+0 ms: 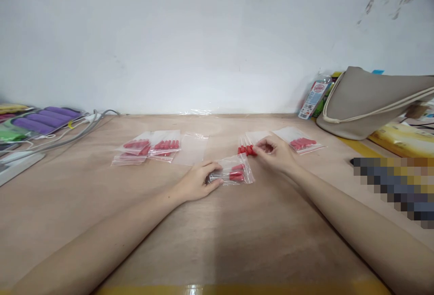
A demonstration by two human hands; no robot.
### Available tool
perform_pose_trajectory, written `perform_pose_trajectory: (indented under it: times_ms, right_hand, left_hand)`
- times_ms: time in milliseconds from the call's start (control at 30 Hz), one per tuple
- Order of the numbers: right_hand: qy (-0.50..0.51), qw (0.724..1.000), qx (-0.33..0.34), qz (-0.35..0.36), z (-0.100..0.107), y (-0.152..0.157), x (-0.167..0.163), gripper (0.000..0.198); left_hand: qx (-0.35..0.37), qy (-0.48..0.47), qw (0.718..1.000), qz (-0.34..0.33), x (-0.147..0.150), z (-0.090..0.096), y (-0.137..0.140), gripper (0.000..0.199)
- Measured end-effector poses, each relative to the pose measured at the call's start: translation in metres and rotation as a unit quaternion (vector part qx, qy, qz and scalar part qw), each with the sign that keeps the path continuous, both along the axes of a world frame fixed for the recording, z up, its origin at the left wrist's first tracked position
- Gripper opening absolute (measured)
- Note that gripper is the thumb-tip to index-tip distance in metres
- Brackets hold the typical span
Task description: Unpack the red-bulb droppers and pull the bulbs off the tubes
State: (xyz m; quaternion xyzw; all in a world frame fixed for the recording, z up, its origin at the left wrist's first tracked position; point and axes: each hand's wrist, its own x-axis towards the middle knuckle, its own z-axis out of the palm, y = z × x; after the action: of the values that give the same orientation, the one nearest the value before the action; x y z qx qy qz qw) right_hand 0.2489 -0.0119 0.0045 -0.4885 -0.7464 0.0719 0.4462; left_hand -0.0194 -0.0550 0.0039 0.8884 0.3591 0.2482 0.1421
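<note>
My left hand (200, 180) rests on the table, its thumb and fingers closed on the end of a clear zip bag (249, 170). Inside that bag lie a few red pieces (236, 176) with clear or pale shafts. Just beyond it, a cluster of small red-ended sticks (246, 150) lies partly behind my right hand (276, 152). The right thumb and index finger are pinched together at the edge of this cluster, on what looks like one red piece; the fingers cover most of it. Right of that hand is a zip bag of red pieces (303, 143).
More zip bags of red pieces (165, 145) are stacked at the left, beside a flat clear bag (195, 148). Grey cables (84, 132) and a purple padded item (47, 121) lie far left. A grey-beige bag (366, 100) and a yellow packet (403, 139) stand right.
</note>
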Motion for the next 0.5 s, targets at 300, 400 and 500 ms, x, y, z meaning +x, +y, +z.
perform_pose_trajectory:
  times_ms: [300,400,500]
  right_hand:
    - [-0.105,0.97,-0.069,0.208,-0.001,-0.012,-0.012,0.021]
    - [-0.144,0.956,-0.113,0.23,0.004,-0.016,-0.015,0.028]
    - [-0.166,0.949,-0.144,0.226,0.01,-0.022,-0.022,0.034]
  left_hand:
    - [-0.006,-0.008,1.0,0.002,0.001,0.001,-0.001,0.03]
    - [-0.005,-0.011,1.0,0.005,0.001,0.0,0.0,0.029]
    - [-0.006,-0.01,1.0,0.011,0.001,0.0,0.0,0.028]
